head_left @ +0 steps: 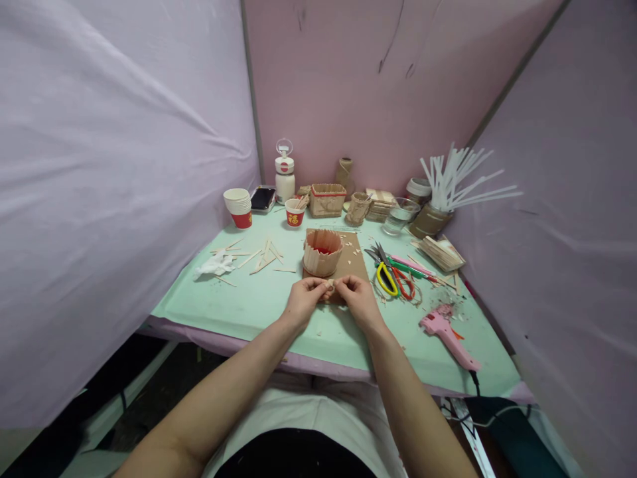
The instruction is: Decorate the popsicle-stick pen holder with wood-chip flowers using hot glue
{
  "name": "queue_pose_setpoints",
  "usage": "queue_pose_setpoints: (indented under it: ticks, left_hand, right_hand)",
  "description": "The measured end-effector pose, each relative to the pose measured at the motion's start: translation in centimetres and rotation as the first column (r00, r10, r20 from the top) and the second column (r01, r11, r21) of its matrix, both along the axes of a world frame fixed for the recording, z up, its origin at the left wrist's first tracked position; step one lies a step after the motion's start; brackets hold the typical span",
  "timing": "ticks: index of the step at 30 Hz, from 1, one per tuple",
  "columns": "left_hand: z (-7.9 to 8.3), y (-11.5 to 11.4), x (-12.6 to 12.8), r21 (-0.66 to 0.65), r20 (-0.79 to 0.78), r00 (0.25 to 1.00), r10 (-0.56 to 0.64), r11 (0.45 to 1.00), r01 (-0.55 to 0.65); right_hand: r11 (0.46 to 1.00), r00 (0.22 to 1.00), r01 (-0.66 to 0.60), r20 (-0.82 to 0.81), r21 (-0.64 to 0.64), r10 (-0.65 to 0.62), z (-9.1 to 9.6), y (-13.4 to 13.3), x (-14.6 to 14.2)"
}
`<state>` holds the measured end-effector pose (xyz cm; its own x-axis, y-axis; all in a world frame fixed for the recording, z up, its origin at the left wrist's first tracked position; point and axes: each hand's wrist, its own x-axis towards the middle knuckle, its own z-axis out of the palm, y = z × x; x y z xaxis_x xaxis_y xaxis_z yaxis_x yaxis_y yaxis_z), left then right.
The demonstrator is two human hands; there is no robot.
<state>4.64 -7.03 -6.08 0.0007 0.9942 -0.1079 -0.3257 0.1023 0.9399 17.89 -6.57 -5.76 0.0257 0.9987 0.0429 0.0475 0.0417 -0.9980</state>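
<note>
My left hand (304, 300) and my right hand (356, 297) meet over the near edge of a brown cardboard mat (351, 265). Both pinch a small pale piece of wood (330, 284) between their fingertips. Just beyond them stands a cup clad in wooden sticks (322, 251), red inside. Loose wooden sticks (263, 257) lie to the left on the green table (249, 305).
Scissors with yellow and orange handles (391, 275) lie right of the mat, a pink glue gun (448, 335) nearer the front edge. At the back: stacked paper cups (239, 206), a white bottle (284, 176), a stick basket (327, 199), a jar of white sticks (438, 209). Cloth walls enclose the table.
</note>
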Motion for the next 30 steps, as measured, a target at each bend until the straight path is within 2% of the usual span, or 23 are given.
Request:
queue_pose_setpoints:
  ticks: [9, 17, 25, 28, 30]
  left_hand:
    - [-0.3, 0.2, -0.2, -0.003, -0.012, 0.997, -0.072, 0.997, 0.072]
    - [1.1, 0.7, -2.1, -0.006, -0.114, 0.978, -0.175, 0.984, 0.176]
    - [2.4, 0.8, -3.0, -0.007, -0.362, 0.869, -0.339, 0.933, 0.361]
    - [2.6, 0.7, -3.1, -0.012, -0.393, 0.842, -0.370, 0.918, 0.397]
    - [2.6, 0.6, -3.2, -0.017, -0.381, 0.852, -0.359, 0.924, 0.382]
  right_hand:
    - [1.000, 1.000, -0.015, -0.003, -0.011, 0.015, 0.4, -0.2, 0.1]
    - [0.998, 0.996, -0.064, 0.066, -0.018, 0.065, 0.6, 0.0, 0.9]
    - [0.985, 0.972, -0.160, 0.163, -0.062, 0.169, 1.6, -0.8, 1.0]
    - [0.983, 0.966, -0.174, 0.185, -0.060, 0.182, 1.8, -0.9, 1.0]
    - [0.983, 0.964, -0.176, 0.195, -0.047, 0.182, 1.9, -1.1, 1.2]
